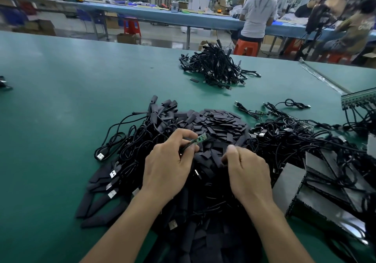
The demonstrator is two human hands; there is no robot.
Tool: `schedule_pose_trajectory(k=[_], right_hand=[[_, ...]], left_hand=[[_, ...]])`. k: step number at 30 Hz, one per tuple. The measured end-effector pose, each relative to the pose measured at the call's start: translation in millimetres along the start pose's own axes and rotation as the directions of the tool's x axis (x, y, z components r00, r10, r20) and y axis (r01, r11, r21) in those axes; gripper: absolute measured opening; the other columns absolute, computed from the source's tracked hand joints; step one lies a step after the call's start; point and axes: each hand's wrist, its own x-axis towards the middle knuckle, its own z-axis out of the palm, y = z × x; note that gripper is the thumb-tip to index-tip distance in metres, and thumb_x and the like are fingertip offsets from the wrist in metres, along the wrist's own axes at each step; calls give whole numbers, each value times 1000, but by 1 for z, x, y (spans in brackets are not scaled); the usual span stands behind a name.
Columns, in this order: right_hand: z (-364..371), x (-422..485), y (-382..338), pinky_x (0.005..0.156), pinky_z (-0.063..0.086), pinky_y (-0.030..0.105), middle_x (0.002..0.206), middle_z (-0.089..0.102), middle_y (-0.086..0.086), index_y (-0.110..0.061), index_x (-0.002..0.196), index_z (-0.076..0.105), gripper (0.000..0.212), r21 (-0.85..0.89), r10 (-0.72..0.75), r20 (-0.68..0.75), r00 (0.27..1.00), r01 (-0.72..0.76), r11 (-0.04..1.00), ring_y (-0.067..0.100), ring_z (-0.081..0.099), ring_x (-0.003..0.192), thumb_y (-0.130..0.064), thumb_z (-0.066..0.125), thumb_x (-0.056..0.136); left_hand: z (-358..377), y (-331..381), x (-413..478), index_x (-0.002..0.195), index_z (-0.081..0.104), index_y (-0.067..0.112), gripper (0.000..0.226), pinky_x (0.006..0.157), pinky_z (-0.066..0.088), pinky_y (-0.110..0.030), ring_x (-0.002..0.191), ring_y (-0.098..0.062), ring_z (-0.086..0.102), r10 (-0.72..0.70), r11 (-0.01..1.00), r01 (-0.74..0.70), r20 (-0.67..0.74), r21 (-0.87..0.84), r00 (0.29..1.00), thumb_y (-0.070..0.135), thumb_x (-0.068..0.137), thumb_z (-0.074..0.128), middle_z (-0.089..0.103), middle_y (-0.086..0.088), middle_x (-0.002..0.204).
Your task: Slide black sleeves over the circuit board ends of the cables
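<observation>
My left hand (pixel 169 161) pinches a black cable just behind its small green circuit board (pixel 201 137), which sticks out bare to the upper right. My right hand (pixel 247 167) reaches down into the heap of flat black sleeves (pixel 217 124), fingers curled onto one sleeve; the grip itself is hidden by the fingers. Sleeved cables (pixel 142 138) with USB plugs lie tangled to the left of my hands. Unsleeved cables (pixel 295 138) pile up on the right.
A further pile of black cables (pixel 215 67) lies farther back on the green table (pixel 61 100). Grey shiny bags (pixel 317 183) lie at the right. A rack of boards (pixel 358 99) sits at the right edge. People work at a far bench.
</observation>
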Motion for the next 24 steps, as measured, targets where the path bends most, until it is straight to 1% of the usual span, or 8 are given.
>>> schedule_pose_trajectory(k=[2,3,8,15,17,20,22,24], right_hand=[[3,2,-2,88,48,43,93,67,-12,-32,108,66,25,-143,-55,20,998,57,988,13,63,89,-31,43,99],[4,3,-4,90,46,42,104,67,-10,-36,123,61,31,-225,-67,80,995,84,971,15,63,99,-28,43,100],[8,11,-6,93,39,42,130,63,-7,-38,145,42,44,-402,41,275,960,76,913,17,58,117,-37,32,102],[11,7,1,84,47,38,98,67,-9,-33,114,66,22,-240,-54,57,997,66,968,17,63,90,-38,50,101],[12,6,4,77,42,36,90,57,-8,-30,105,70,18,-231,-94,-11,996,89,969,16,54,80,-35,53,99],[14,6,4,80,30,32,94,50,-10,-27,98,70,11,-188,-144,-133,981,118,975,15,47,90,-30,60,96],[14,4,5,84,27,30,95,50,-15,-31,95,62,7,-52,-156,-193,969,149,987,12,47,95,-26,58,97],[12,2,8,76,39,27,86,58,-20,-36,91,52,15,172,-155,-185,970,187,967,9,55,86,-23,54,99]], left_hand=[[0,-1,0,105,52,47,18,52,41,-22,53,-7,58,-4,1000,4,1,-2,1000,34,95,59,68,35,91],[0,-1,-1,105,52,47,18,52,40,-22,53,-7,58,-7,1000,7,1,-3,1000,34,95,59,67,36,91],[1,-2,-1,104,52,47,20,53,39,-21,54,-6,58,-8,1000,8,2,-3,1000,31,96,60,67,37,92],[0,-3,0,105,53,46,16,53,43,-24,53,-9,58,-3,1000,3,5,-24,1000,34,95,59,70,29,88],[0,-2,0,105,54,46,15,54,46,-26,54,-10,59,4,1000,-4,4,-26,1000,37,93,59,70,29,88],[-1,-2,-1,104,54,45,14,54,46,-25,56,-10,59,11,1000,-11,-1,-25,1000,38,93,58,70,30,87],[-1,-2,0,104,54,45,15,53,44,-23,56,-10,59,10,999,-10,-3,-33,1000,36,93,59,69,31,87],[-1,-1,0,104,54,45,14,53,44,-24,56,-11,60,6,999,-6,-3,-37,1000,37,93,58,69,33,88]])
